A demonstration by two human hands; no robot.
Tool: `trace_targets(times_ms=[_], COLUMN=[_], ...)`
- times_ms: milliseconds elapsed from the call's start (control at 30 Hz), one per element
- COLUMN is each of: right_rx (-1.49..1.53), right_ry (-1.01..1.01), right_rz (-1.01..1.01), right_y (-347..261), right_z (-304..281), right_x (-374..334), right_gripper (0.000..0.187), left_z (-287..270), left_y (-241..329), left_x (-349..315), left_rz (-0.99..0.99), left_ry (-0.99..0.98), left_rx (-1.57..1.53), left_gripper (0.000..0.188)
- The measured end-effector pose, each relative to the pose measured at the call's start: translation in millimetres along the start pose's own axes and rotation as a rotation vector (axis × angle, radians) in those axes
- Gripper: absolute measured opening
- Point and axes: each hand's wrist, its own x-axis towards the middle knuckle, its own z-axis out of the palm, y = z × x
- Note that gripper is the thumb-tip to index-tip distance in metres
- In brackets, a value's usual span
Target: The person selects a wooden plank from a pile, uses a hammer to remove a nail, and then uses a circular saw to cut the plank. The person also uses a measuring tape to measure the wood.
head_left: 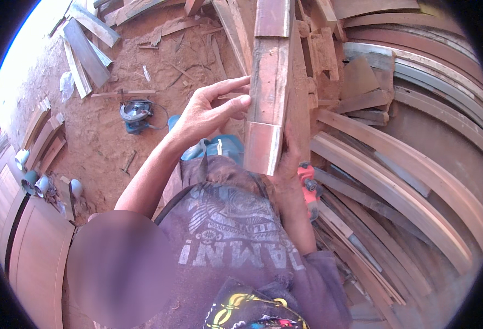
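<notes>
A long wooden board [269,82] rises in front of my chest, its near end toward me. Its face has a rough, recessed stretch between two smoother reddish-brown sections. My right hand [288,156] supports it along the right edge near the lower end, with its fingers mostly hidden by the wood. On the other side, my left hand [211,109] is beside the left edge, fingers stretched and thumb apart. Its fingertips come up to the board; whether they press on it I cannot tell.
A circular saw [136,112] rests on the reddish dirt at left, with a hammer [128,163] nearer. Long planks [411,192] are piled at right, beside a red power tool [308,183]. Wood offcuts [90,52] lie far left; wooden panels [38,249] and several cup-shaped items [30,181] are at near left.
</notes>
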Motion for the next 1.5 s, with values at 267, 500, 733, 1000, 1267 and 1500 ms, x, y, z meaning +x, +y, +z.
trace_targets(times_ms=[267,500,733,1000,1267,1500], right_rx=[-0.761,-0.882,-0.894,-0.876,-0.334,-0.071], right_ry=[-0.065,-0.062,-0.046,-0.07,-0.07,-0.242], right_rz=[-0.38,-0.463,-0.458,-0.479,-0.056,0.127], right_y=[-12,-6,-7,-5,10,14], right_z=[22,36,39,28,-2,10], right_x=[-10,-16,-18,-13,9,10], right_gripper=[0.063,0.066,0.065,0.06,0.064,0.073], left_z=[-2,-9,-13,-4,18,29], left_y=[-22,-30,-38,-30,-8,5], left_x=[-14,-17,-26,-35,-34,-42], left_rz=[-0.101,-0.114,-0.119,-0.103,-0.122,0.07], left_ry=[-0.044,-0.088,-0.179,-0.205,0.011,-0.019], left_rx=[-0.257,-0.383,-0.539,-0.308,0.44,0.712], left_gripper=[0.071,0.071,0.079,0.089,0.092,0.124])
